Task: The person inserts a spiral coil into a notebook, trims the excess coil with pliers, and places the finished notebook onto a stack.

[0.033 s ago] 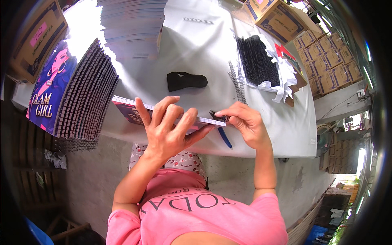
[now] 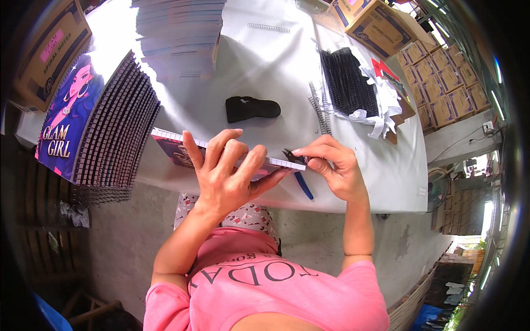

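Clock directions run from the held notebook (image 2: 175, 153), which is tilted over the near edge of the white table (image 2: 381, 187). At six, the left hand (image 2: 223, 185) grips it, fingers bent across its upper side and thumb stretched along its lower side. At three, the right hand (image 2: 339, 171) has its forefinger and thumb at the notebook's end; a small dark thing shows there, but whether they pinch it I cannot tell.

At four, a blue handle (image 2: 304, 186) shows just beside that end. A black thing (image 2: 253, 110) lies at one. Between nine and ten stand coil-bound notebooks (image 2: 113, 124) with purple covers. At two come loose coils (image 2: 317, 107), then a bundle of black coils (image 2: 349, 81) among white paper.

Farther off: a tall stack (image 2: 179, 41) at eleven, a box (image 2: 52, 58) at ten, another box (image 2: 381, 33) between one and two, and piled cartons (image 2: 447, 85) between two and three.
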`<control>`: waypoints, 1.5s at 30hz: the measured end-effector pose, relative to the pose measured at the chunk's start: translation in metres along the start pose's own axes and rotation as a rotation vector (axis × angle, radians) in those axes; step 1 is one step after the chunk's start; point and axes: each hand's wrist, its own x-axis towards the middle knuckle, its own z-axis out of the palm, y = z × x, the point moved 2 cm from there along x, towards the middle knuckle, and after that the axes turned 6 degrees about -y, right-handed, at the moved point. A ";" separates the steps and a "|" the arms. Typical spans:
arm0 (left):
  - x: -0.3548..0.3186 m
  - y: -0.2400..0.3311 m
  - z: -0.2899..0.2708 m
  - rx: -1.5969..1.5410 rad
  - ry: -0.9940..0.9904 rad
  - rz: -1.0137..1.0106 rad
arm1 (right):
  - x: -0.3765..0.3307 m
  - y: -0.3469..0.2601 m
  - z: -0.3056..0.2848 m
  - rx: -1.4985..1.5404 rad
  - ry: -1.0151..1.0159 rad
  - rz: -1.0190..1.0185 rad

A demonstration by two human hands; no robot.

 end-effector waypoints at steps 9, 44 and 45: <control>-0.001 0.004 -0.002 -0.002 0.006 -0.038 | -0.003 0.001 0.000 0.081 0.065 -0.087; 0.004 0.013 0.002 0.037 0.015 -0.065 | -0.019 -0.013 0.007 -0.312 0.101 -0.144; 0.004 0.013 0.002 0.045 0.001 -0.078 | -0.021 -0.012 0.008 -0.280 0.071 -0.083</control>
